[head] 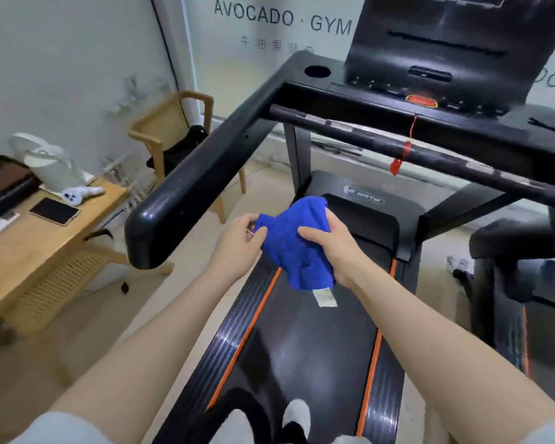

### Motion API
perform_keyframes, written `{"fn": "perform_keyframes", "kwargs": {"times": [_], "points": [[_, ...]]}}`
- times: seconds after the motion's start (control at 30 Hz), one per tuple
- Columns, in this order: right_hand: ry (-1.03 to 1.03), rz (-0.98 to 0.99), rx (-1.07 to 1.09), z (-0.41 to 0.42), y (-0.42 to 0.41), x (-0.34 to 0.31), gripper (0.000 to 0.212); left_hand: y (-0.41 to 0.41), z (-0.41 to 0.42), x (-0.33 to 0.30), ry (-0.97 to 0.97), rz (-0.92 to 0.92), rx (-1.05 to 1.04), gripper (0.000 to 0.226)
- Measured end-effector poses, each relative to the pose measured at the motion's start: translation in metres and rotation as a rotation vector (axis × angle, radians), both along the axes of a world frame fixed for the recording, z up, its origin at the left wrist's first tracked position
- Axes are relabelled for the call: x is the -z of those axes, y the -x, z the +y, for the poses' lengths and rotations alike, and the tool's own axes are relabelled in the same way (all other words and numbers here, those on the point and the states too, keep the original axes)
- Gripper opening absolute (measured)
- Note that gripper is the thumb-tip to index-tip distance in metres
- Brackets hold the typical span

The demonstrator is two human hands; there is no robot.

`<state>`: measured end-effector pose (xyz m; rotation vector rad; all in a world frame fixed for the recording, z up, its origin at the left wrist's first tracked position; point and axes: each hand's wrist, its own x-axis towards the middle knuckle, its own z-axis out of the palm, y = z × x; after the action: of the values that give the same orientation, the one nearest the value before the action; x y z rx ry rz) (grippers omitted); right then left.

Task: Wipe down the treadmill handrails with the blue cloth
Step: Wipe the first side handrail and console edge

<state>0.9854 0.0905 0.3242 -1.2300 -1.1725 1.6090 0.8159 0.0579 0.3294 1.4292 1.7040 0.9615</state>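
I stand on the treadmill belt [305, 344]. A bunched blue cloth [293, 241] with a white label hanging below it is held over the belt by both hands. My left hand [242, 237] pinches its left edge. My right hand [330, 248] grips its right side. The thick black left handrail [205, 165] runs from the console down to a rounded end just left of my left hand, not touched by the cloth. A black crossbar [407, 149] with metal sensor patches spans in front of the console. The right handrail is mostly out of frame.
The console [436, 68] carries a red safety key with a cord and clip [398, 165] hanging over the crossbar. A wooden desk [23, 251] with a tablet and a white bag stands at the left. A wooden chair [177, 129] sits behind it. Another machine [519, 270] is at the right.
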Motion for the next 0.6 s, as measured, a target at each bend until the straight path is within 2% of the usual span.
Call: {"fn": "perform_keyframes", "kwargs": {"times": [0.1,0.13,0.2,0.23,0.3,0.4,0.47,0.53,0.6], "points": [[0.012,0.017,0.074,0.024,0.026,0.000,0.027,0.029,0.000,-0.019,-0.153,-0.023,-0.067,0.040],[0.004,-0.002,0.057,0.029,0.036,-0.002,0.029,0.041,-0.002,-0.024,-0.217,0.047,-0.091,0.043],[-0.033,-0.071,-0.055,0.039,0.056,-0.008,0.045,0.065,-0.003,-0.027,-0.324,0.250,-0.161,0.045],[-0.067,-0.087,-0.117,0.042,0.066,-0.013,0.052,0.079,-0.001,-0.025,-0.319,0.368,-0.214,0.048],[-0.173,-0.077,-0.153,0.049,0.086,-0.027,0.055,0.109,0.006,-0.015,-0.148,0.560,-0.338,0.070],[-0.434,-0.256,-0.010,0.056,0.117,-0.046,0.059,0.147,0.007,-0.002,0.150,0.630,-0.373,0.112],[-0.606,-0.481,0.061,0.054,0.137,-0.052,0.051,0.165,0.007,0.006,0.218,0.606,-0.332,0.114],[-0.778,-0.722,0.026,0.045,0.157,-0.050,0.046,0.178,0.009,0.010,0.252,0.516,-0.286,0.101],[-0.976,-0.897,-0.016,0.037,0.180,-0.045,0.050,0.190,0.012,0.015,0.264,0.449,-0.220,0.091]]}}
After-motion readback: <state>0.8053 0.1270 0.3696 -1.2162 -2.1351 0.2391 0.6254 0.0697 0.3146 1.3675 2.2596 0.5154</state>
